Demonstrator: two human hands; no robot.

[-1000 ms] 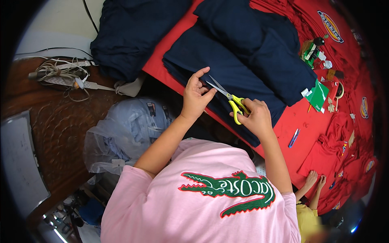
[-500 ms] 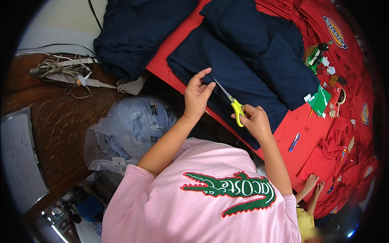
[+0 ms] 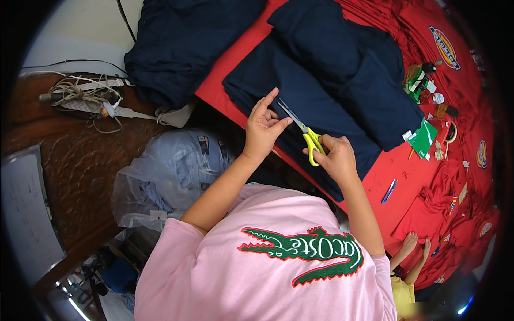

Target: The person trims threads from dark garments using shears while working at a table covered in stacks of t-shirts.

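Note:
My right hand [image 3: 334,156] grips yellow-handled scissors [image 3: 304,131] whose blades point up-left over a stack of folded navy fabric [image 3: 321,85] on a red table covering [image 3: 225,80]. Just left of the blades, my left hand [image 3: 263,127] pinches the edge of the navy fabric, its fingertips close to the blade tips. Both forearms come up from my pink shirt at the bottom of the view.
More navy cloth [image 3: 187,43] is piled at the upper left. A clear bag of pale blue garments [image 3: 171,171] sits below it, beside a cable bundle [image 3: 85,99] on dark wood. Red garments [image 3: 460,53], small clutter [image 3: 428,107], a blue pen [image 3: 389,191] and another person's hands [image 3: 415,249] lie right.
Both hands have shifted slightly up along the fabric edge, and the scissors have advanced with them, blades staying close to my left fingertips.

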